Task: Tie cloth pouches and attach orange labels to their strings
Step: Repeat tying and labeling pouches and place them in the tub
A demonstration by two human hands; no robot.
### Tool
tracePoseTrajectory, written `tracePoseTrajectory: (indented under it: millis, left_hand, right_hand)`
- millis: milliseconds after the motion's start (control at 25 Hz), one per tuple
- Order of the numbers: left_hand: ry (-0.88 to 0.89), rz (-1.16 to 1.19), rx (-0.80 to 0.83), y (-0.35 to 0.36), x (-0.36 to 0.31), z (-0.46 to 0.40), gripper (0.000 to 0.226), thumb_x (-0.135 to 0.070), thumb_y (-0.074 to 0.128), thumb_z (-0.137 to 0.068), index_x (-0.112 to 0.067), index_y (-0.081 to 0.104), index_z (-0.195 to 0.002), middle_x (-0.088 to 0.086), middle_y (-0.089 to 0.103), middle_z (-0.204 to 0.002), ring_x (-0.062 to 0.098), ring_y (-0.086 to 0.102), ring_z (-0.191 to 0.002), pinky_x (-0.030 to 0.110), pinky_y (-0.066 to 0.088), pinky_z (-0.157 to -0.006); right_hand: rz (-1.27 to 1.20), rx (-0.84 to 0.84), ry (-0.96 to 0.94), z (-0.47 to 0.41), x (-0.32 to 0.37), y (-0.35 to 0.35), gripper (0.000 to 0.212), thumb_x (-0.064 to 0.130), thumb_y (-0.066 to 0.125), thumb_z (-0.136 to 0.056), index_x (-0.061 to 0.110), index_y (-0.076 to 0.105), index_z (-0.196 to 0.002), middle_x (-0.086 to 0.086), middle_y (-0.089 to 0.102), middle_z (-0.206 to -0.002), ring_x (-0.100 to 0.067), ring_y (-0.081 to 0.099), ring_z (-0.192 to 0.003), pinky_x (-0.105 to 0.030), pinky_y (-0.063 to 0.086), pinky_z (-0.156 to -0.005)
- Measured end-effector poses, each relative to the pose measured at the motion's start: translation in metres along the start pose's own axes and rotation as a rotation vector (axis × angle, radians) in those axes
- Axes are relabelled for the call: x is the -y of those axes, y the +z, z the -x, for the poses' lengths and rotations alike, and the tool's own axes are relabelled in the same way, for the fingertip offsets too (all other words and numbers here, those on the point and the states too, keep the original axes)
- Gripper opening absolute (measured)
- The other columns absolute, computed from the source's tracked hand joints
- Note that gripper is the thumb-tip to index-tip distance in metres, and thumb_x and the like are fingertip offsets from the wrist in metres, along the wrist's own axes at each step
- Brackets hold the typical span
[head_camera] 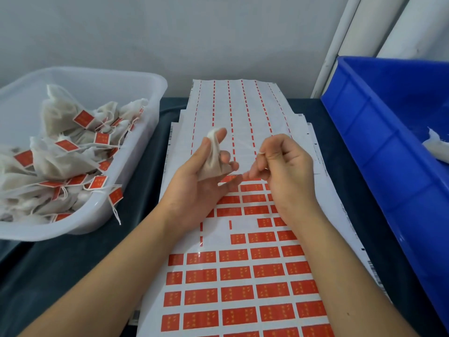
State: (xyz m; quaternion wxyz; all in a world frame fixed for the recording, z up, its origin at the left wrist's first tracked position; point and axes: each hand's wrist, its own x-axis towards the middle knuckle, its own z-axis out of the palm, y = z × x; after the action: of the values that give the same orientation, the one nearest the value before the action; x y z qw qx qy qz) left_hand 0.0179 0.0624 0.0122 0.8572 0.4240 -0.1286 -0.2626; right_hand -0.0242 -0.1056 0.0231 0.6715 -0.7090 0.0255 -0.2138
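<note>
Two hands up over the label sheet [243, 278], mid-job. Left hand [204, 181] palm-up, gripping one small cloth pouch [213, 164] between thumb and fingers, gathered top poking up past the fingertips, fat end down toward the palm. Right hand [284, 166] just beside it, fingers curled, pinching the thin white string [262, 153] at the fingertips, hard to trace back to the pouch. Sheet half peeled, orange labels [272, 290] left in rows on the near part, only orange strips further up. Clear tub [136, 152] on the left, piled with tied and tagged pouches [60, 156]. Blue crate [379, 147] on the right, bit of white cloth [437, 147] inside.
</note>
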Motion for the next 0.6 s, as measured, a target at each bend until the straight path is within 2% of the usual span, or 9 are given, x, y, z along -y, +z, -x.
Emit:
tracePoseTrajectory:
  millis: [80,160,240,320,440,600]
  left_hand:
    - [0.010,-0.005,-0.023,-0.001,0.001,0.000,0.033,-0.050,0.049,-0.108,-0.037,0.068,-0.131,-0.002,0.066,-0.096,0.017,0.065,-0.096,0.044,0.054,-0.099]
    - [0.035,-0.225,-0.095,0.002,0.003,0.001,0.036,-0.046,0.049,-0.109,-0.027,0.070,-0.131,0.003,0.073,-0.103,0.020,0.072,-0.093,0.039,0.059,-0.088]
    - [0.124,-0.648,-0.167,0.005,0.007,0.002,0.037,-0.039,0.051,-0.110,-0.012,0.076,-0.109,0.013,0.075,-0.095,0.031,0.074,-0.085,0.043,0.063,-0.077]
    - [0.183,-0.954,-0.146,0.007,0.011,0.004,0.041,-0.037,0.051,-0.109,-0.010,0.070,-0.085,0.013,0.068,-0.078,0.033,0.067,-0.074,0.041,0.058,-0.069]
    - [0.173,-1.067,-0.067,0.011,0.013,0.008,0.033,-0.041,0.057,-0.101,-0.016,0.068,-0.083,0.005,0.064,-0.074,0.026,0.061,-0.071,0.037,0.051,-0.065]
    - [0.196,-1.146,-0.072,0.011,0.019,0.008,0.023,-0.035,0.065,-0.102,-0.017,0.070,-0.088,0.000,0.067,-0.075,0.018,0.061,-0.067,0.036,0.050,-0.060]
  right_hand:
    - [0.218,0.125,-0.150,0.006,0.003,0.006,0.025,0.036,0.051,-0.104,0.026,0.063,-0.084,0.005,0.063,-0.063,-0.016,0.068,-0.060,-0.025,0.060,-0.068]
    - [0.293,0.213,-0.219,0.011,0.007,0.012,0.023,0.042,0.050,-0.102,0.034,0.060,-0.083,0.010,0.063,-0.063,-0.014,0.067,-0.061,-0.019,0.056,-0.066]
    - [0.287,0.203,-0.258,0.012,0.009,0.012,0.024,0.045,0.050,-0.103,0.037,0.058,-0.082,0.011,0.062,-0.065,-0.015,0.065,-0.064,-0.017,0.054,-0.065]
    - [0.294,0.107,-0.271,0.009,0.010,0.007,0.023,0.047,0.049,-0.102,0.038,0.057,-0.083,0.014,0.063,-0.072,-0.012,0.064,-0.072,-0.013,0.051,-0.066]
    - [0.312,0.015,-0.201,0.005,0.007,0.004,0.026,0.051,0.049,-0.098,0.030,0.063,-0.089,0.017,0.067,-0.081,-0.007,0.066,-0.081,-0.012,0.052,-0.069]
    - [0.312,0.010,-0.145,0.003,0.001,0.005,0.033,0.052,0.049,-0.096,0.024,0.065,-0.091,0.011,0.066,-0.074,-0.010,0.067,-0.074,-0.014,0.053,-0.066]
